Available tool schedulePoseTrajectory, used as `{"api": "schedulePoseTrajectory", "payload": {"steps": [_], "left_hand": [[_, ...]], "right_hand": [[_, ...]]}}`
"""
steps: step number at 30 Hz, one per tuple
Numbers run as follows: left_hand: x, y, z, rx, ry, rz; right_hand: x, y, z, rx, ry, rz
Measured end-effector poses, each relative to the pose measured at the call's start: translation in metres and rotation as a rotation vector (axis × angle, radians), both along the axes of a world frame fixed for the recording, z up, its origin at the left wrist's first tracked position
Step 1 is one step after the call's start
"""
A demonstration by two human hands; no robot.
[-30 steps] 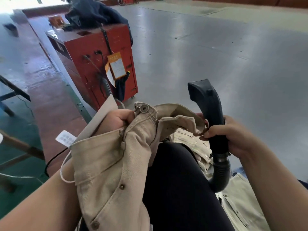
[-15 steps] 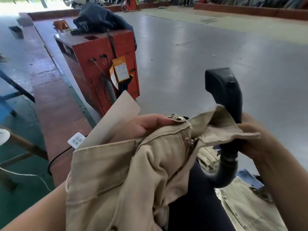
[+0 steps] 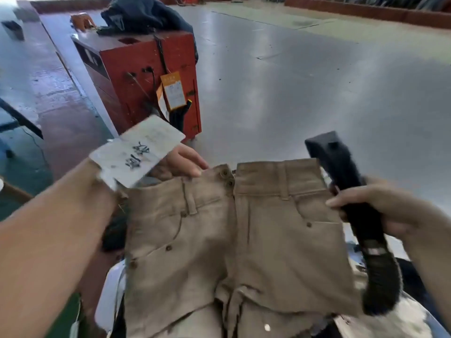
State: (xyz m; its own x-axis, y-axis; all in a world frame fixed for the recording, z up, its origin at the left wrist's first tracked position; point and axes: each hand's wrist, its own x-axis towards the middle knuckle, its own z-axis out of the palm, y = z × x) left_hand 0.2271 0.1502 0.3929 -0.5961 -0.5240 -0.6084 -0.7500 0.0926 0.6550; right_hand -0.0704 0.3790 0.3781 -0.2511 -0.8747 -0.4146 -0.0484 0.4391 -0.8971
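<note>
Tan trousers (image 3: 244, 235) are spread out flat in front of me, waistband away from me, two metal buttons at its middle. My left hand (image 3: 180, 164) grips the waistband at its left side, fingers over the top edge. A white paper tag (image 3: 138, 152) with dark writing lies across my left wrist. My right hand (image 3: 380, 206) grips the handle of a black nozzle (image 3: 341, 172) with a ribbed hose (image 3: 380, 284), at the trousers' right edge. Whether the right hand also holds the cloth is hidden.
A red metal cabinet (image 3: 136, 76) with hanging orange tags stands ahead on the left, dark cloth (image 3: 144, 13) piled on top. Grey floor (image 3: 305, 76) stretches ahead and right. More pale garments (image 3: 390, 323) lie low right; a white object (image 3: 109, 296) lies low left.
The trousers went from bunched in my lap to stretched flat between my hands. My hands moved apart, and the nozzle tilted left. The paper tag now shows its written face.
</note>
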Motion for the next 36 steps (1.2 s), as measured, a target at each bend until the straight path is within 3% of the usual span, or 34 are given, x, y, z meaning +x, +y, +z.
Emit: {"api": "schedulePoseTrajectory", "payload": {"steps": [2,6,8,10,13,16,22,25,28,30,33,36], "left_hand": [[0.013,-0.008,0.007,-0.043,-0.06,0.02],[0.028,-0.008,0.013,-0.515,-0.126,0.228],[0.016,0.01,0.008,-0.772,-0.142,0.179],[0.005,0.038,-0.002,-0.813,-0.027,0.103],[-0.009,0.07,-0.028,-0.797,0.1,-0.028],[-0.038,0.07,-0.054,-0.736,-0.011,-0.173],[-0.083,0.028,-0.078,-0.27,-0.411,-0.335],[-0.082,0.021,-0.078,0.017,-0.408,-0.25],[-0.079,0.028,-0.068,0.225,-0.24,-0.138],[-0.079,0.035,-0.06,0.26,0.04,-0.041],[-0.079,0.046,-0.046,0.319,0.503,0.378],[-0.071,0.051,-0.043,0.406,0.838,0.839]], "right_hand": [[0.007,-0.01,-0.024,0.079,0.003,-0.054],[0.005,-0.008,-0.052,0.108,-0.085,-0.123],[0.005,-0.003,-0.053,0.091,-0.079,-0.109],[0.005,0.001,-0.052,0.064,-0.006,-0.124],[0.005,0.01,-0.047,0.028,0.082,-0.204],[0.011,0.023,-0.042,-0.027,0.078,-0.229],[0.023,0.048,-0.047,-0.018,0.112,-0.109],[0.017,0.059,-0.048,-0.037,0.095,-0.086],[0.008,0.063,-0.051,-0.078,0.056,-0.113],[0.001,0.064,-0.05,-0.124,0.007,-0.155],[-0.008,0.063,-0.048,-0.183,-0.026,-0.158],[-0.014,0.063,-0.048,-0.212,-0.043,-0.171]]}}
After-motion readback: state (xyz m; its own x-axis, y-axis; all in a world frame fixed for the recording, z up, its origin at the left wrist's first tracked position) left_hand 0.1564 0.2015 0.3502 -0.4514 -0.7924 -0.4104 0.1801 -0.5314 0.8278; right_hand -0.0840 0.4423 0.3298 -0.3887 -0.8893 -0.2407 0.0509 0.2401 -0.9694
